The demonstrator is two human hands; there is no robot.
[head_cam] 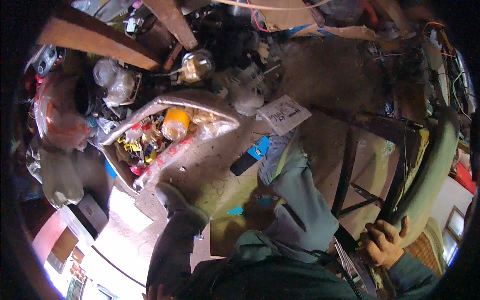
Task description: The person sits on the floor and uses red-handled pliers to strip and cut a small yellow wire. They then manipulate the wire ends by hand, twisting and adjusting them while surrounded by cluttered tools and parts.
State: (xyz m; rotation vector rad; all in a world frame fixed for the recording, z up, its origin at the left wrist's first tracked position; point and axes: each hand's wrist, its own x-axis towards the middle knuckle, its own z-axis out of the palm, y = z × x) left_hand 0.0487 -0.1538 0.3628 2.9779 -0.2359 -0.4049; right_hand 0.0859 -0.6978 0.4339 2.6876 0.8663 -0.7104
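Observation:
My right hand (384,240), at the lower right, has its fingers curled over the edge of a dark frame with a long green padded piece (431,180). The frame's covering is torn and yellowish stuffing shows along its edge. Dark legs and crossbars (345,168) run off from it. Only a few fingers of my left hand (159,291) show at the bottom edge, beside a dark trouser leg; whether they hold anything is hidden. Between my feet and the frame lie a printed paper packet (285,113) and a blue and black item (250,155).
An open sack-like container (168,157) holds an orange roll (175,123) and mixed scraps. Wooden beams (101,41) cross the upper left. Plastic bags (62,116) stand at the left. A flattened cardboard box (288,17) lies at the top. A small teal scrap (235,210) is on the floor.

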